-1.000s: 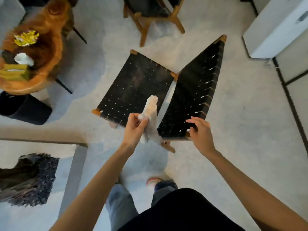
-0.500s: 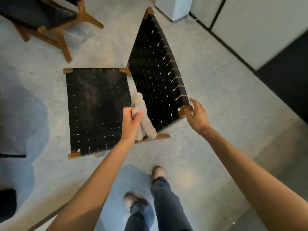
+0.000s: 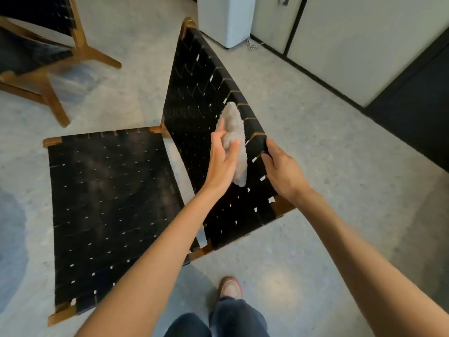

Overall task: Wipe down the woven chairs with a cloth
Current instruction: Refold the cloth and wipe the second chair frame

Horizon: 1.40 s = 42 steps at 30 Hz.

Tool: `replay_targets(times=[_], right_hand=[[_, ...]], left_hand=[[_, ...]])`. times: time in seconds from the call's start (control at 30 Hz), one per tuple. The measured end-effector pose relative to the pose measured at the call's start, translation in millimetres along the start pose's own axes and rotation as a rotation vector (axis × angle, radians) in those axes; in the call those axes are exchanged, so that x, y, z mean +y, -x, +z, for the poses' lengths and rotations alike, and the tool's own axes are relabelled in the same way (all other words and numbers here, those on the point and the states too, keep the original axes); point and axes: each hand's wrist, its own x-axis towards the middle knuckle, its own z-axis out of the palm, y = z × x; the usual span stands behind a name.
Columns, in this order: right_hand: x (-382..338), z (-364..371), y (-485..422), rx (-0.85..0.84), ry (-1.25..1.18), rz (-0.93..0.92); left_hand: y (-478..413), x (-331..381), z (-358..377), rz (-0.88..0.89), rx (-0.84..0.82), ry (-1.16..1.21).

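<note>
Cloth (image 3: 235, 124) has moved up from the seat junction. We pinch it in our left hand (image 3: 222, 164) against the backrest (image 3: 194, 93) of the woven chair (image 3: 109, 203). Our right hand (image 3: 283, 171) now curls round the backrest's right edge, fingers over the rim.

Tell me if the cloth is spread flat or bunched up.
Bunched up: the cloth is a long fluffy wad gripped by the left hand.

Bare floor (image 3: 315, 166) lies open at 3 and 6 o'clock of the woven chair (image 3: 109, 203). A wooden-legged chair (image 3: 36, 52) blocks 10 o'clock, and a white appliance (image 3: 226, 18) stands at 12.
</note>
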Motion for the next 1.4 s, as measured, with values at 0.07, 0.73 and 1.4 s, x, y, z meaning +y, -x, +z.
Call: replay_targets(times=[0.07, 0.73, 1.4], right_hand=[[6, 6, -3, 0.045, 0.004, -0.061], [12, 51, 13, 0.557, 1.074, -0.109], [3, 88, 10, 0.813, 1.237, -0.025]], left_hand=[[-14, -18, 8, 0.120, -0.005, -0.084], [-35, -188, 13, 0.470, 0.114, -0.162], [-22, -254, -25, 0.302, 0.069, 0.046]])
